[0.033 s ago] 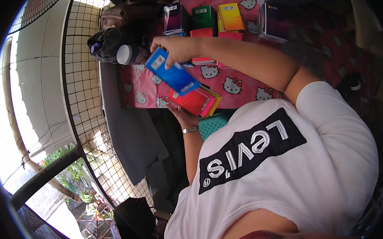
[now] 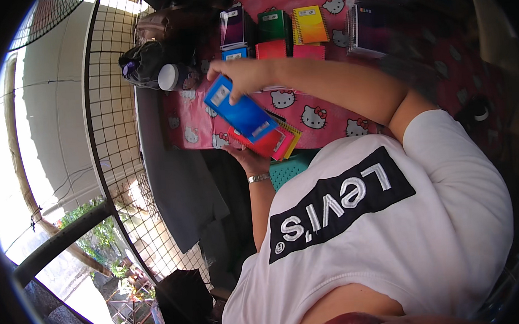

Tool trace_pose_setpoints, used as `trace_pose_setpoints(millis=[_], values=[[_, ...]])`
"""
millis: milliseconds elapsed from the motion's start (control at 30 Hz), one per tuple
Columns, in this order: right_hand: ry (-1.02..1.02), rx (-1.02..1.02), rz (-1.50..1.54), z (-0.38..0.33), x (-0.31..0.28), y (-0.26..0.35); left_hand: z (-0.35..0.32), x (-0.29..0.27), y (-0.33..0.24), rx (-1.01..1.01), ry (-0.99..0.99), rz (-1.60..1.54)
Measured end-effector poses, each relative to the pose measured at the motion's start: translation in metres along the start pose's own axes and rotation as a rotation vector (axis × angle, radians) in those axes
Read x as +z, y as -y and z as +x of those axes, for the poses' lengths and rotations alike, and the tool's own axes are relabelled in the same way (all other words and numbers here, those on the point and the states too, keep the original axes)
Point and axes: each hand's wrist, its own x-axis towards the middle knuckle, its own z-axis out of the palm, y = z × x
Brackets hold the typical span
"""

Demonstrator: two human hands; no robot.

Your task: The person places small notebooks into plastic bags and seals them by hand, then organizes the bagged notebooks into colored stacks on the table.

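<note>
The blue rectangular notebook (image 2: 240,111) lies atop a fanned stack of red, pink and yellow spiral notebooks (image 2: 273,142), its long axis slanting from upper left to lower right. The right hand (image 2: 243,74) grips its upper end; the left hand (image 2: 249,160) cups the stack from below, over the pink patterned tablecloth (image 2: 322,113) edge.

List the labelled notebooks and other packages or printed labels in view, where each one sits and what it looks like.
Blue notebook: held by the right hand, glossy rectangle with two small pale labels.
Notebook stack: red, pink and yellow, on the left hand.
Yellow spiral notebook: on the pink cartoon-cat tablecloth, small pale label.
Green notebook: beside it, pale label.
Dark purple notebook: further left, pale label.
</note>
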Motion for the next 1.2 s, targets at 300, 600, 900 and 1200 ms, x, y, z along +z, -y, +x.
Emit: trace_pose_setpoints(millis=[300,600,900,1200], values=[[-0.235,0.339,0.207,-0.239,-0.008,-0.059,-0.01,0.123,0.105,-0.141,0.092,0.566],[-1.025,0.078,-0.24,-0.431,-0.068,-0.179,0.059,0.203,0.323,0.005,0.984,1.021],[-1.035,0.14,-0.099,-0.452,-0.055,-0.271,0.103,0.144,0.381,-0.079,0.843,1.269],[-1.024,0.133,-0.21,-0.462,-0.066,-0.259,0.079,0.174,0.37,-0.003,0.878,1.288]])
